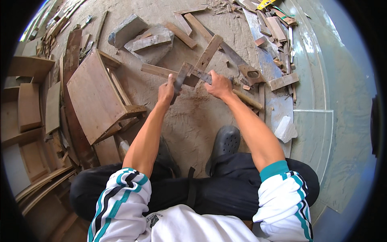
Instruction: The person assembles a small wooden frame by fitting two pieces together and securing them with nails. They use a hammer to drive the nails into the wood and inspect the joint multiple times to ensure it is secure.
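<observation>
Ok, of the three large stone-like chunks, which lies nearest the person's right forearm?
The white chunk, alone at the right; the grey block and broader grey chunk lie close together, upper left.

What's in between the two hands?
Crossed pieces of wood, plus a dark strip that reaches out from the right hand toward the left hand. The head view shows it.

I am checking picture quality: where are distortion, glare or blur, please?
Head view: corners black, long edges on the glassy surface at right bowed by the fisheye; head view: pale glare at upper right; head view: left hand and right hand fairly sharp, without obvious motion blur.
</observation>
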`<move>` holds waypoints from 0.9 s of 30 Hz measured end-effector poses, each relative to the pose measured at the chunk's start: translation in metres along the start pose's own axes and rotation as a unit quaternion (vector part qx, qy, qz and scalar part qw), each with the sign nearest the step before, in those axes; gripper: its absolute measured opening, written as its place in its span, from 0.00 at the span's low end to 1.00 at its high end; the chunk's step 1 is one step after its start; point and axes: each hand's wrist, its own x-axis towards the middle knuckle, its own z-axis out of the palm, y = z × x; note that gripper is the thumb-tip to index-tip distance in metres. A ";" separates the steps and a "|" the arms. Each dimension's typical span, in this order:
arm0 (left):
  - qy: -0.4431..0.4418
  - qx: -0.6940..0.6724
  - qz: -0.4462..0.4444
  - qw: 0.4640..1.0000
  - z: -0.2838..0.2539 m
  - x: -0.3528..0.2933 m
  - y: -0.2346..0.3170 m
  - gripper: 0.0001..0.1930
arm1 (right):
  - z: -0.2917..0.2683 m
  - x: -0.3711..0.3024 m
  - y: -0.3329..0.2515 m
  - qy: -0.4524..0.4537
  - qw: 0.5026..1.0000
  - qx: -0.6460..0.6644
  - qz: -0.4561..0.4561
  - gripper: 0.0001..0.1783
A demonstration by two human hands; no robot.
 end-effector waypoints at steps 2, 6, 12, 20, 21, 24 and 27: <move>-0.074 -0.060 -0.021 0.995 0.002 -0.008 0.027 0.42 | -0.021 0.008 0.005 -0.004 1.000 0.004 -0.008 0.26; -0.230 -0.048 -0.019 0.972 -0.004 -0.023 0.076 0.47 | -0.063 0.019 0.004 0.062 0.996 -0.030 -0.057 0.26; -0.380 -0.190 0.087 0.901 -0.013 -0.030 0.122 0.48 | -0.156 0.022 -0.032 0.082 0.990 -0.057 -0.101 0.26; -0.446 -0.213 0.242 0.835 -0.012 -0.058 0.177 0.43 | -0.240 -0.039 -0.076 0.138 0.964 -0.154 -0.167 0.33; -0.445 -0.237 0.247 0.827 -0.007 -0.062 0.179 0.44 | -0.243 -0.045 -0.074 0.170 0.952 -0.170 -0.188 0.33; -0.505 -0.359 0.228 0.751 0.004 -0.072 0.186 0.42 | -0.254 -0.055 -0.080 0.201 0.942 -0.184 -0.196 0.31; -0.547 -0.401 0.229 0.698 0.009 -0.084 0.189 0.42 | -0.259 -0.064 -0.083 0.238 0.926 -0.179 -0.231 0.28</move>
